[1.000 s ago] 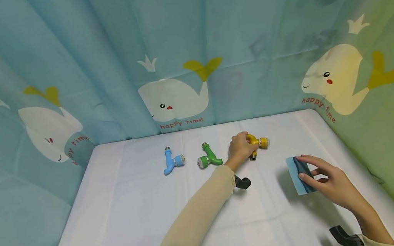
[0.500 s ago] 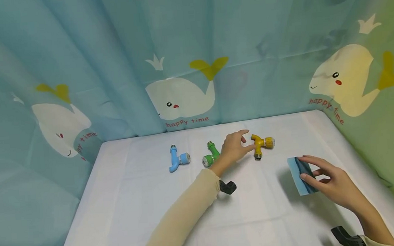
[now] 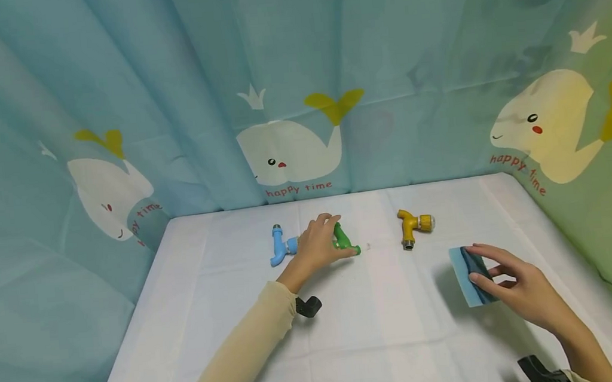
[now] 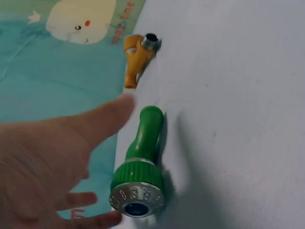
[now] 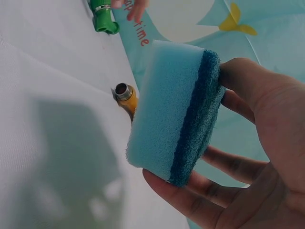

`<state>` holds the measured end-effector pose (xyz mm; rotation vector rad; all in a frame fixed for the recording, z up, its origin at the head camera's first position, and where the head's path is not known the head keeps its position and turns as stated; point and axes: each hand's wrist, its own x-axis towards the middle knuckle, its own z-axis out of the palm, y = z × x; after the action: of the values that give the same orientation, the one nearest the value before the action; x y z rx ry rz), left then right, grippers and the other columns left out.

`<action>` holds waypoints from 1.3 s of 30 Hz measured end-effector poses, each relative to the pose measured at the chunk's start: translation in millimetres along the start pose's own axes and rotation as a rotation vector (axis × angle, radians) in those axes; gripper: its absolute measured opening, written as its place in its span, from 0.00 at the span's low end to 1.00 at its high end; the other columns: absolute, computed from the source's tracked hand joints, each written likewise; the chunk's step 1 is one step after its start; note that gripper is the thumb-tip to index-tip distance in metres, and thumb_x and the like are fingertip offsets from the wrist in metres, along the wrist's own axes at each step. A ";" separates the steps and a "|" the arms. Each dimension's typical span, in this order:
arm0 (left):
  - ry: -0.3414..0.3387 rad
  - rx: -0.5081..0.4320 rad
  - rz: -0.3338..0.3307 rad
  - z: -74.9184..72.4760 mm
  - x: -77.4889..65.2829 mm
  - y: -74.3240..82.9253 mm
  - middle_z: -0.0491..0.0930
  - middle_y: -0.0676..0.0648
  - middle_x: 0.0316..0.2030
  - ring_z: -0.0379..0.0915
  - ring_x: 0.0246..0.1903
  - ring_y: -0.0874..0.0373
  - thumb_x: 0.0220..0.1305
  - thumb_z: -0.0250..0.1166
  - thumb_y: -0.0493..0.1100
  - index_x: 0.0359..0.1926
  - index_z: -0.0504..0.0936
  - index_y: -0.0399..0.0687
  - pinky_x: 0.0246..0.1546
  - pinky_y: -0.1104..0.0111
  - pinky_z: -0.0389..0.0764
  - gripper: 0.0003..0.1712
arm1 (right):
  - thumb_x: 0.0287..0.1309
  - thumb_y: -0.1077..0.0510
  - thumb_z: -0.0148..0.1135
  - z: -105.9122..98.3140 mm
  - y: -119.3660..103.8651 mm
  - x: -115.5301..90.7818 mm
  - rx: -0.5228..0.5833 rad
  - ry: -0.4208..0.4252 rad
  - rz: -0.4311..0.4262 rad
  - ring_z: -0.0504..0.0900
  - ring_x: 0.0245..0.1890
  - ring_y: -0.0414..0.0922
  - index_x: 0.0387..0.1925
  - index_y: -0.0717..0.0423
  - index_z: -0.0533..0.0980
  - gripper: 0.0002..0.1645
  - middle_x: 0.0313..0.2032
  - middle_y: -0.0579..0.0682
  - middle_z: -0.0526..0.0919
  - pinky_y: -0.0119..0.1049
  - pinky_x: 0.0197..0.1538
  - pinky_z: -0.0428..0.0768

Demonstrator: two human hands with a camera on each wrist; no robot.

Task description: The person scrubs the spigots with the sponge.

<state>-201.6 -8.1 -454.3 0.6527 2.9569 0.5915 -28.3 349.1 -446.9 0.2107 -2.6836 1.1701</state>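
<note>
My left hand (image 3: 314,245) is over the green faucet (image 3: 342,237), thumb and fingers spread around it. In the left wrist view the thumb (image 4: 107,117) is held apart from the green body, and the fingertips lie by its round knob (image 4: 137,188). My right hand (image 3: 527,293) grips a sponge (image 5: 167,105), light blue foam with a dark blue scouring side, between thumb and fingers above the table. A yellow faucet (image 3: 409,228) lies between the two hands. Left of the green one is a blue faucet (image 3: 278,247), its knob partly hidden by my left hand.
The table (image 3: 381,329) is covered with a white cloth. Behind it hangs a blue-green curtain (image 3: 180,105) printed with whales, which also borders the left and right sides. The sponge's shadow falls on the cloth.
My left hand has let go of the yellow faucet and moved left to the green one. The yellow faucet stays on the table. My right hand still holds the sponge, nearly unmoved.
</note>
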 end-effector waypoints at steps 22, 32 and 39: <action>-0.019 0.010 -0.106 15.8 10.0 5.5 0.72 0.41 0.66 0.77 0.47 0.50 0.49 0.77 0.69 0.75 0.67 0.45 0.44 0.53 0.82 0.59 | 0.60 0.63 0.74 9.0 1.8 -8.9 0.026 -0.009 -0.034 0.81 0.40 0.30 0.66 0.50 0.77 0.33 0.64 0.22 0.70 0.24 0.36 0.80; -0.073 -0.811 -0.054 -7.2 -15.0 -12.9 0.82 0.45 0.53 0.85 0.39 0.56 0.62 0.74 0.58 0.71 0.73 0.56 0.39 0.64 0.83 0.39 | 0.59 0.63 0.74 13.3 1.0 -6.3 0.031 -0.017 -0.052 0.81 0.40 0.31 0.66 0.51 0.77 0.33 0.64 0.21 0.70 0.22 0.38 0.80; -0.145 -1.149 -0.006 -12.0 -29.5 -21.9 0.69 0.39 0.68 0.78 0.58 0.47 0.72 0.67 0.47 0.64 0.80 0.49 0.52 0.51 0.84 0.22 | 0.59 0.63 0.75 18.5 0.0 -2.9 0.034 -0.019 -0.070 0.82 0.40 0.32 0.65 0.50 0.77 0.33 0.64 0.24 0.71 0.22 0.40 0.80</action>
<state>-185.1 -43.0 -452.3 0.4803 1.9425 1.8570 -27.9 335.6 -459.8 0.3202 -2.6512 1.1999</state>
